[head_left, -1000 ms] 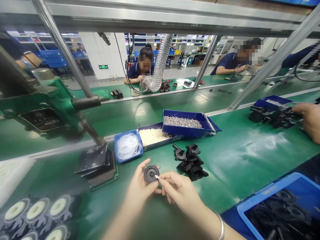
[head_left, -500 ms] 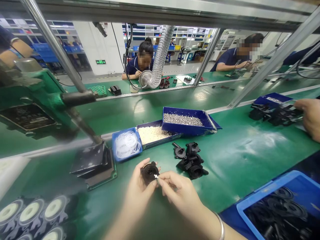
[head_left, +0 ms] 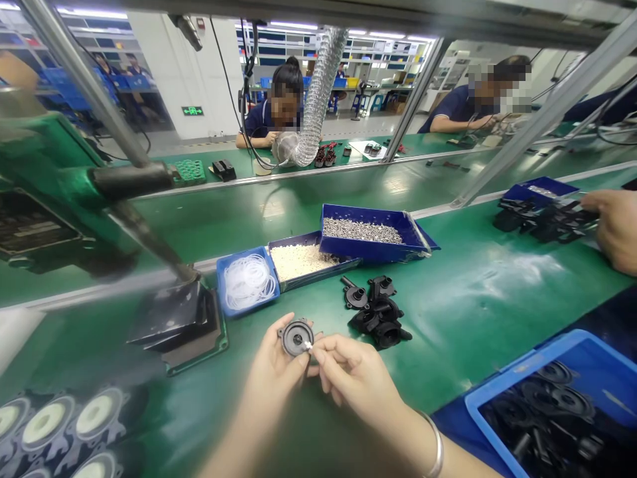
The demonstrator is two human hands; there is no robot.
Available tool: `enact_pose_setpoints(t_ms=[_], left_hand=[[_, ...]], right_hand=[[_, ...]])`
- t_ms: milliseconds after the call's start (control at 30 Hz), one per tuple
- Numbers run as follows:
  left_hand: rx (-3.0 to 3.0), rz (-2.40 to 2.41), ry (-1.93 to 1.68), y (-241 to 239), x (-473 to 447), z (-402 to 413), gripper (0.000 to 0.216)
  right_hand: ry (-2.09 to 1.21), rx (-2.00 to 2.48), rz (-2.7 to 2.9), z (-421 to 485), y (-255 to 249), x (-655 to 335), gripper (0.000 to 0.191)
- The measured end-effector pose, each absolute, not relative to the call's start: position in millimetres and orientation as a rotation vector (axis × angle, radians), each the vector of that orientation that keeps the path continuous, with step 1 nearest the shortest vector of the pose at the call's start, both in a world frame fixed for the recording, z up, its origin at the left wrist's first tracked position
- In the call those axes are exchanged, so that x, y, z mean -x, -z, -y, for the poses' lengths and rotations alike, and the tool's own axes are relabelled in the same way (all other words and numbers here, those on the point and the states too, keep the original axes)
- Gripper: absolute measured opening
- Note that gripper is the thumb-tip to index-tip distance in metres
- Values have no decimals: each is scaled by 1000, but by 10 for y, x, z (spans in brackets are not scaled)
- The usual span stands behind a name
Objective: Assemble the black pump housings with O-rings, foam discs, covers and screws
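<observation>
My left hand (head_left: 276, 368) is wrapped round a round black plastic housing (head_left: 293, 330), its hollow side tilted up toward me. Between thumb and forefinger, my right hand (head_left: 348, 372) pinches a small white plastic piece (head_left: 308, 346) over the housing's lower right rim; whether the two touch I cannot tell. Just beyond my hands lie several black housings (head_left: 381, 315) in a heap. Behind them stand a tray of white rings (head_left: 249, 279), a tray of small cream pieces (head_left: 301, 262) and a blue tray of metal pins (head_left: 363, 230).
A green press (head_left: 54, 179) with a dark base block (head_left: 174, 312) stands on the left. Housings with cream discs (head_left: 47, 421) sit at lower left. A blue bin (head_left: 547, 398) of black parts is at lower right. Another person's hand (head_left: 620, 226) touches black parts at far right.
The black housing has turned in my left hand, so its hollow face shows more clearly. My right hand still pinches the white piece beside it. The camera view has shifted slightly.
</observation>
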State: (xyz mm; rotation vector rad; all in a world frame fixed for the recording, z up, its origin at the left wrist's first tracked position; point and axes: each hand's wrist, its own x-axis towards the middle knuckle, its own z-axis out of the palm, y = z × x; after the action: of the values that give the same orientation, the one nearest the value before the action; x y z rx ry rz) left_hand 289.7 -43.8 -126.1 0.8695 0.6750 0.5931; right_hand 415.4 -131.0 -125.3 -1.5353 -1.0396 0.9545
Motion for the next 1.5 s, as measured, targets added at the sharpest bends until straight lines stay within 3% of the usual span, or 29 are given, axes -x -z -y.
enact_pose_setpoints(t_ms=[467, 767, 1033, 1500], left_hand=[[-818, -707, -516, 1186, -2883, 423, 67], [-990, -627, -556, 1372, -2867, 368, 55], [-974, -635, -556, 1396, -2866, 362, 59], [-870, -654, -507, 1374, -2851, 375, 65]], right_hand=[[-1191, 1457, 931, 1280, 1154, -4261, 39], [-1015, 1538, 1041, 1288, 1283, -4273, 29], [-716, 1634, 1266, 1305, 1351, -4284, 19], [-697, 1693, 1305, 1294, 1315, -4248, 20]])
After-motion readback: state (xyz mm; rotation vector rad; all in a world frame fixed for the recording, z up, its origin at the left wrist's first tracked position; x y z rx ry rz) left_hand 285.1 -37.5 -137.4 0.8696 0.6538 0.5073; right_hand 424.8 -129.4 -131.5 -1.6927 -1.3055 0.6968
